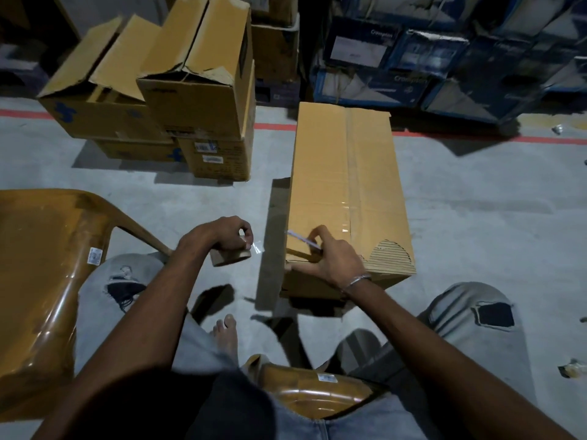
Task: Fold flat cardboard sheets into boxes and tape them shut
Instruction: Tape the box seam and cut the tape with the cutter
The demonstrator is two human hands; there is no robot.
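Two hands work at the frame's centre: the left hand (222,238) grips a brown roll of clear packing tape (230,256) with a loose end showing; the right hand (330,257) pinches a thin white blade-like tool (303,240) against the long tan cardboard box (343,192) on the grey concrete floor (476,217). Judging by this, tape is being cut at the near end; keep it taut, cut close, then rub it flat. Its long axis runs from the near centre toward the upper middle, taped seam lengthwise.
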